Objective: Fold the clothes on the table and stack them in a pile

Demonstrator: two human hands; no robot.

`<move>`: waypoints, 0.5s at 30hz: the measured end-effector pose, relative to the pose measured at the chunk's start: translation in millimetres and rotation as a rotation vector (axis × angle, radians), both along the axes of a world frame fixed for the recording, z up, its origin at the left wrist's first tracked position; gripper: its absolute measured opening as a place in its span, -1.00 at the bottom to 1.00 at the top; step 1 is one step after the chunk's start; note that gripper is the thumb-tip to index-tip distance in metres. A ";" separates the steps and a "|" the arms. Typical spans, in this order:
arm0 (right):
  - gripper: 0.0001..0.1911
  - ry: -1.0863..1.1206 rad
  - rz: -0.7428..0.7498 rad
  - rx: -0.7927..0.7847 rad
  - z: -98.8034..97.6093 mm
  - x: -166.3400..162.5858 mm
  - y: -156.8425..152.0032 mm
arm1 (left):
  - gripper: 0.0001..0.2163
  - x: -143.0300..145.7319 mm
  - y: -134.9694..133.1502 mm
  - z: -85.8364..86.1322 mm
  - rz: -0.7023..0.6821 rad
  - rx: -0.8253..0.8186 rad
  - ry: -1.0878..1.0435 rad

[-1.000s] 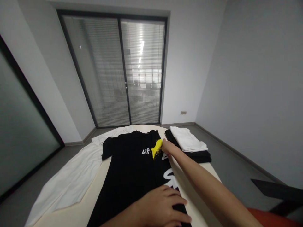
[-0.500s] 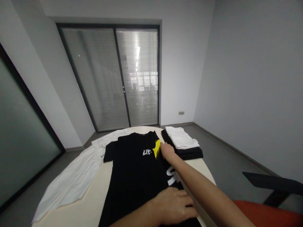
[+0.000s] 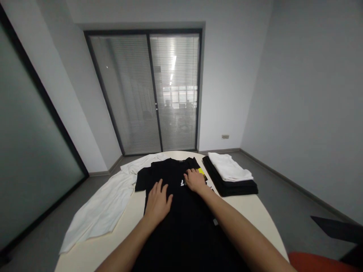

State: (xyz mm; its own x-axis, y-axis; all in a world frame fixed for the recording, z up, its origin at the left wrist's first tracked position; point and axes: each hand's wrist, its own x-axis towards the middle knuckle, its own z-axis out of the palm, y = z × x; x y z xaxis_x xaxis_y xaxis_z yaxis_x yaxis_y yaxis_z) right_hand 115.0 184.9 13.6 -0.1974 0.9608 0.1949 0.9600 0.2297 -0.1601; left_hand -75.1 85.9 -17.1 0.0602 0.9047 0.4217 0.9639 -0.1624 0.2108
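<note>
A black T-shirt (image 3: 181,223) lies lengthwise on the table, with a white print and a yellow patch (image 3: 202,172) near its upper right side. My left hand (image 3: 158,201) rests on the shirt's left part, fingers spread and holding nothing. On the upper right of the chest, my right hand (image 3: 195,180) lies palm down with its fingers stretched out, partly covering the white lettering. A short sleeve sticks out at the shirt's left; its right side looks folded in. The lower hem is out of view.
A white garment (image 3: 102,207) is spread along the table's left edge. To the right stands a stack of folded black clothes (image 3: 238,189) with a folded white one (image 3: 229,168) on top. The pale round table (image 3: 263,223) has a red chair (image 3: 314,262) at its right.
My left hand has moved from the shirt's lower right up to its left side. My right hand has let go of the right edge and flattened onto the chest. The view has shifted slightly.
</note>
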 end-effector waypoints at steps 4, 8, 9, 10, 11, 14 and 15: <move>-0.60 0.004 0.013 -0.021 -3.8 -23.2 2.6 | -0.57 -52.2 30.7 -2.2 0.307 0.069 -0.255; -0.64 0.008 0.054 -0.034 -8.9 -46.8 -0.6 | -0.63 -94.7 51.4 -3.6 0.355 0.057 -0.560; -0.65 0.014 0.075 -0.033 -10.5 -53.0 -2.9 | -0.67 -101.1 54.2 -5.2 0.343 0.063 -0.588; -0.64 0.025 0.098 -0.030 -12.2 -59.0 -5.8 | -0.70 -105.7 56.1 -7.0 0.334 0.075 -0.610; -0.63 0.043 0.125 -0.023 -14.3 -64.7 -9.4 | -0.73 -108.5 57.3 -8.8 0.326 0.092 -0.640; -0.53 0.124 0.267 0.002 -20.9 -76.7 -22.1 | -0.79 -110.7 57.8 -13.4 0.316 0.159 -0.758; -0.49 0.145 0.334 0.001 -22.9 -78.6 -26.1 | -0.80 -110.4 57.4 -14.4 0.323 0.182 -0.803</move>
State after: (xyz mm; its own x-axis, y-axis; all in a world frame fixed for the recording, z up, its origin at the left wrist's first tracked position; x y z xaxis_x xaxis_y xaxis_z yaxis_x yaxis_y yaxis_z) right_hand 36.5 158.8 -9.3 -0.4701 0.8479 0.2451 0.7995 0.5267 -0.2886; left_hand -185.5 143.3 -31.5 -0.5627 0.7413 0.3658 0.5405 -0.0048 0.8413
